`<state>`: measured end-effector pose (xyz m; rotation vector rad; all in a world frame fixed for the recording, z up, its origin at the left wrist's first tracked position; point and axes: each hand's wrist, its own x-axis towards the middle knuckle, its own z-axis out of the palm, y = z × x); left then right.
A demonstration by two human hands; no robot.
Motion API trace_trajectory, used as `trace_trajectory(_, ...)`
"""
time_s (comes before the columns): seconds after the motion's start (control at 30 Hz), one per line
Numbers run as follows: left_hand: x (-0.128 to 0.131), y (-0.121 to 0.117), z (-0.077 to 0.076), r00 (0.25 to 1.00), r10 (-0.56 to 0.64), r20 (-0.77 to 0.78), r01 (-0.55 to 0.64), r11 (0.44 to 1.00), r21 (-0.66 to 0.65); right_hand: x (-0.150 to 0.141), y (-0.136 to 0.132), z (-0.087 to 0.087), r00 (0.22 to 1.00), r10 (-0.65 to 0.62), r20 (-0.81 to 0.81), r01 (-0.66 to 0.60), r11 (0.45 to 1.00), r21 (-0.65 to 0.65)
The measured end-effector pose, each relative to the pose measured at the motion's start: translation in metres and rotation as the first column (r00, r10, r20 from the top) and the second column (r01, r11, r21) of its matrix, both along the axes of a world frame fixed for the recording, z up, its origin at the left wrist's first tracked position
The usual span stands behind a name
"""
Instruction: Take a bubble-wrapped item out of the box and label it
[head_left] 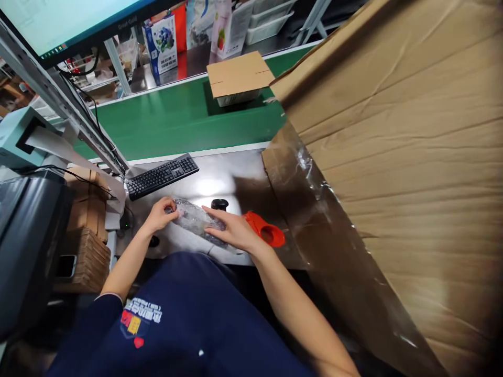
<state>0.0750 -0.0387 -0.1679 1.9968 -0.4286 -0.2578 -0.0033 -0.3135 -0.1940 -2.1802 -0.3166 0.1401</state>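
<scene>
A long bundle in clear bubble wrap (192, 217) lies on the metal worktop in front of me; what is inside cannot be made out. At its left end, my left hand (161, 213) is closed, pinching the wrap. My right hand (230, 228) rests over the other end with thumb and fingers spread around the bundle, gripping it from the side. Just beyond the bundle sits a small black round object (219, 204). To the right of my right hand lies a red-orange tape dispenser (265, 229).
A black keyboard (163, 175) lies behind my left hand. Beyond the worktop runs a green conveyor belt (157, 123) carrying a cardboard-topped box (239, 78). Large brown cardboard (401, 157) rises on the right. A monitor (86, 23) hangs upper left; a dark printer (31, 235) stands left.
</scene>
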Motion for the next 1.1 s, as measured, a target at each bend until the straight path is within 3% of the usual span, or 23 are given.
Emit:
trace_trajectory(0.17,0.005,0.011,-0.013,0.997,0.021,-0.07,-0.019,0.999,0.032,0.02,-0.009,-0.012,0.995,0.036,-0.093,-0.027,0.996,0.09)
trace_trajectory(0.23,-0.001,0.013,-0.016,0.997,0.063,0.051,-0.066,0.996,0.055,0.029,-0.012,-0.025,0.993,0.047,-0.112,-0.03,0.988,0.149)
trace_trajectory(0.3,-0.013,0.01,-0.016,0.955,0.12,0.271,-0.145,0.987,0.074,0.037,-0.01,-0.041,0.994,0.042,-0.105,-0.016,0.971,0.239)
trace_trajectory(0.37,-0.028,0.003,-0.014,0.836,0.123,0.535,-0.195,0.978,0.08,0.045,-0.002,-0.06,0.994,0.007,-0.109,0.031,0.936,0.35)
trace_trajectory(0.43,-0.041,-0.007,-0.008,0.638,0.071,0.766,-0.189,0.98,0.067,0.05,0.011,-0.076,0.992,-0.026,-0.12,0.078,0.889,0.452)
trace_trajectory(0.53,-0.051,-0.018,0.004,0.352,0.03,0.935,-0.16,0.987,0.029,0.054,0.029,-0.09,0.992,-0.035,-0.118,0.093,0.843,0.53)
trace_trajectory(0.63,-0.051,-0.02,0.017,0.271,0.02,0.962,-0.154,0.988,0.023,0.055,0.041,-0.092,0.995,0.003,-0.098,0.053,0.825,0.563)
trace_trajectory(0.8,-0.039,-0.018,0.027,0.283,-0.04,0.958,-0.05,0.997,0.056,0.059,0.045,-0.087,0.996,0.02,-0.091,0.036,0.819,0.573)
trace_trajectory(0.93,-0.028,-0.015,0.026,0.376,-0.142,0.916,0.019,0.989,0.146,0.064,0.042,-0.086,0.995,-0.006,-0.1,0.059,0.848,0.527)
trace_trajectory(1.0,-0.024,-0.008,0.022,0.478,-0.152,0.865,0.03,0.987,0.157,0.066,0.038,-0.085,0.993,-0.025,-0.117,0.079,0.872,0.483)
trace_trajectory(1.1,-0.017,0.008,0.016,0.756,0.0,0.655,-0.008,1.0,0.01,0.068,0.03,-0.076,0.987,-0.031,-0.158,0.097,0.897,0.43)
